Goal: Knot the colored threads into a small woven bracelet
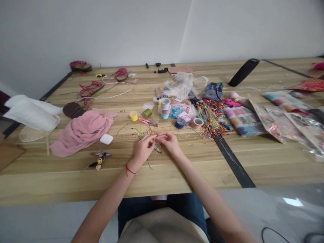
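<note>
Head view: left hand (141, 151), right hand (169, 141) pinch multicolored threads (153, 143) together.

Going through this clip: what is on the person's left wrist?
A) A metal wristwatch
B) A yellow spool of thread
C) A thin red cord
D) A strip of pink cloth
C. A thin red cord circles the wrist just behind the left hand, and no watch, cloth or spool is on that wrist.
</note>
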A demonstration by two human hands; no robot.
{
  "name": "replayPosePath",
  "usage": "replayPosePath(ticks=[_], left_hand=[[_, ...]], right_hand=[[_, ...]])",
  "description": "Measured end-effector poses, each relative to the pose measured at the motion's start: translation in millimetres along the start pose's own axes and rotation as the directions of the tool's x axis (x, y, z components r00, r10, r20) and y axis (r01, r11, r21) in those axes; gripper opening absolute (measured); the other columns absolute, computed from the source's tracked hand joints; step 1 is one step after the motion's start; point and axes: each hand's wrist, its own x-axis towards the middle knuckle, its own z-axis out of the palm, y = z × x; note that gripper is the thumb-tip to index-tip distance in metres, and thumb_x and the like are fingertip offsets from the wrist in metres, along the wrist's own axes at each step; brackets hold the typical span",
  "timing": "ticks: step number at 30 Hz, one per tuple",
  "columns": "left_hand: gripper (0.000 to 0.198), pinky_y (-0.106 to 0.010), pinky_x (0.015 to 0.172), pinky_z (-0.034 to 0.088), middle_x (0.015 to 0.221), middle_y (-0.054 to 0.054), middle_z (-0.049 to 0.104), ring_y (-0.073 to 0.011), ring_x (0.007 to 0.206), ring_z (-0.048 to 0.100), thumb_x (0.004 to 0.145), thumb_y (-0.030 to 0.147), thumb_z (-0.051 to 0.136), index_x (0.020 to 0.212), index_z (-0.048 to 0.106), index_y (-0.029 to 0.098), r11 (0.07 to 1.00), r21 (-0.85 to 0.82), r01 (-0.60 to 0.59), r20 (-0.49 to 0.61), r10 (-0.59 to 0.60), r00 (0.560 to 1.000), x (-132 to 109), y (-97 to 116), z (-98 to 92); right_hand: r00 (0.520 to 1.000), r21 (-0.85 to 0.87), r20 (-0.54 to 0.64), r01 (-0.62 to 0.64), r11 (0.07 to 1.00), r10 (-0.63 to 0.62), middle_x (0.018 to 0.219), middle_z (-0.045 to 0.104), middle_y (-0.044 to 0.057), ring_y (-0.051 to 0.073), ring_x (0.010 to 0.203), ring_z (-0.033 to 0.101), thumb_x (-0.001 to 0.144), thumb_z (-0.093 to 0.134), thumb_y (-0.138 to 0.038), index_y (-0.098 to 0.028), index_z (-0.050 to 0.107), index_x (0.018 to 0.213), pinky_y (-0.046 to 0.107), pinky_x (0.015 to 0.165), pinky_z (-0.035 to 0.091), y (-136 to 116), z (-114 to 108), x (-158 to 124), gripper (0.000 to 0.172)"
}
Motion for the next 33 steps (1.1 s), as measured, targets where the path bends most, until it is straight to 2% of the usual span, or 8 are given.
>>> replayPosePath(ticks=[7, 16, 26, 33], left_hand=[[0.036, -0.017, 0.052, 0.041, 0.086, 0.0, 0.065, -0.0048, 0.052, 0.046, 0.081, 0.005, 0.06, 0.113, 0.066, 0.021, 1.0, 0.004, -0.014, 0.013, 0.014, 1.0, -1, 0, 0.7], [0.036, -0.019, 0.057, 0.046, 0.091, -0.002, 0.067, -0.0066, 0.055, 0.05, 0.081, 0.005, 0.06, 0.114, 0.064, 0.019, 1.0, 0.001, 0.008, 0.002, -0.008, 1.0, 0, 1, -0.7], [0.041, -0.018, 0.058, 0.046, 0.087, -0.001, 0.067, -0.0066, 0.056, 0.051, 0.078, 0.001, 0.06, 0.115, 0.064, 0.019, 1.0, -0.003, 0.004, -0.02, -0.004, 1.0, 0, 0, 0.6], [0.041, -0.017, 0.055, 0.044, 0.091, -0.001, 0.067, -0.005, 0.053, 0.049, 0.077, 0.0, 0.061, 0.114, 0.064, 0.018, 1.0, -0.011, -0.003, 0.008, 0.003, 1.0, 0, 3, 0.2]], right_hand=[[1.0, -0.042, 0.002, 0.012, 0.999, -0.012, 0.07, 0.07, 0.003, 0.017, 0.064, 0.065, 0.057, 0.082, -0.04, -0.02, 0.063, 0.079, 0.03, 0.065, 0.053, 7, -2, 5, 0.036], [0.997, -0.18, -0.026, 0.06, 0.982, -0.066, 0.073, 0.066, 0.003, 0.015, 0.06, 0.059, 0.069, 0.072, -0.051, -0.019, 0.063, 0.077, 0.029, 0.06, 0.05, 7, 2, 3, 0.034], [0.996, -0.222, 0.005, 0.09, 0.971, -0.091, 0.072, 0.068, 0.004, 0.014, 0.059, 0.059, 0.069, 0.072, -0.039, -0.018, 0.068, 0.08, 0.027, 0.057, 0.048, 4, 8, -3, 0.025], [0.997, -0.234, 0.023, 0.082, 0.969, -0.079, 0.067, 0.068, 0.003, 0.013, 0.056, 0.059, 0.07, 0.07, -0.039, -0.016, 0.068, 0.076, 0.025, 0.056, 0.048, 8, 6, 0, 0.024]])
